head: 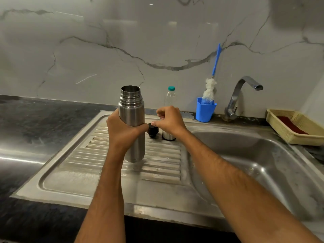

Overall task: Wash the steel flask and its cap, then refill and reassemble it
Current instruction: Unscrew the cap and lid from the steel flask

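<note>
Upright, mouth up, the flask (131,120) sits in the left hand's (122,132) grip; right hand (171,120) pinches the stopper (152,131).

The steel flask (131,118) stands upright on the ribbed drainboard (87,174) of the sink, brushed silver, its threaded mouth open with no cap on. Just right of it, a small black stopper (152,132) rests on the drainboard, and beside that stands the steel cap (168,135), silver with a dark rim at its base. All 3 pieces are apart from one another.
</note>
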